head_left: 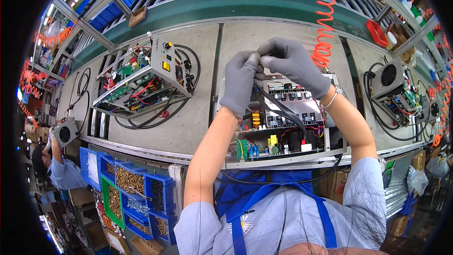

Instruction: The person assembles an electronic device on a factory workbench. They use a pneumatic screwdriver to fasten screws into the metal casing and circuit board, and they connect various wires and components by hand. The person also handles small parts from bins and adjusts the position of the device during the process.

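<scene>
My left hand (239,82) and my right hand (296,61), both in grey knit gloves, meet above an open metal chassis. Their fingertips are pinched together, and whatever small part sits between them is hidden. A thick black cable (285,109) rises out of the chassis to the curled fingers of my right hand. Inside the chassis (283,162), circuit boards carry black components, a yellow-wound coil (255,119) and blue parts. A white connector (306,147) with red wires is at the near right. My hands cover the chassis's far left part.
Another open unit (141,78) with cables stands at the left, and a third (394,89) at the right. A coiled orange air hose (324,23) hangs beyond my right hand. Blue bins (130,179) of screws sit at near left. A co-worker (66,170) is at far left.
</scene>
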Action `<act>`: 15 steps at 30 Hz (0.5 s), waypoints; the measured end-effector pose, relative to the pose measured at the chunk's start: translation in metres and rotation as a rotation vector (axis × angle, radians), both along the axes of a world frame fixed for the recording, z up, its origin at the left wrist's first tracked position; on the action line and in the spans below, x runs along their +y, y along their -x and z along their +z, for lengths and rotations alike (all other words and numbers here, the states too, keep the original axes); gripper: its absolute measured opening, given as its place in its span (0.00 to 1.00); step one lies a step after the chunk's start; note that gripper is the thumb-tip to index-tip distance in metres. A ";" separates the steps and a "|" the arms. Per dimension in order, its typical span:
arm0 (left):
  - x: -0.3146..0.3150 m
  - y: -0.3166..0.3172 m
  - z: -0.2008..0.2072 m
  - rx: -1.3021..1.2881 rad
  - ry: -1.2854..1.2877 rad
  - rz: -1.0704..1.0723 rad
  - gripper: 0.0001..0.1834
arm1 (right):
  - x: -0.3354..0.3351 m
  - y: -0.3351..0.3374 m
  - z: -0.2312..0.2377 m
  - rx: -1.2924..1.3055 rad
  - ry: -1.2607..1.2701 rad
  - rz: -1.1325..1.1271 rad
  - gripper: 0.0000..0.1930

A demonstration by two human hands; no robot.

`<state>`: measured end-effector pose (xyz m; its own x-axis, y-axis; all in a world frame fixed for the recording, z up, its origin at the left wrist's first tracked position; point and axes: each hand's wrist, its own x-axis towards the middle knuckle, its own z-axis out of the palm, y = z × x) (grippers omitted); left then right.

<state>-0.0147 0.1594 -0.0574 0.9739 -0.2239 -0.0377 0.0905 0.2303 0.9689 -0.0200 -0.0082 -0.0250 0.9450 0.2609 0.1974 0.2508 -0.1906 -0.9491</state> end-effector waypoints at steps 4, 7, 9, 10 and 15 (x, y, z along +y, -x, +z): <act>0.007 0.002 -0.001 -0.100 -0.078 -0.014 0.15 | -0.006 -0.006 -0.002 0.135 -0.009 0.041 0.14; 0.032 0.002 -0.002 -0.764 -0.777 0.057 0.23 | -0.018 -0.016 -0.010 0.227 0.022 0.021 0.15; 0.044 0.011 -0.002 -0.957 -1.209 -0.027 0.34 | -0.020 -0.015 -0.016 0.172 0.192 0.015 0.14; 0.044 0.014 -0.004 -0.949 -1.199 -0.085 0.33 | -0.020 -0.015 -0.019 0.146 0.277 0.012 0.14; 0.029 0.008 -0.028 -0.928 -1.174 -0.162 0.28 | -0.009 -0.015 -0.023 0.041 0.451 0.001 0.12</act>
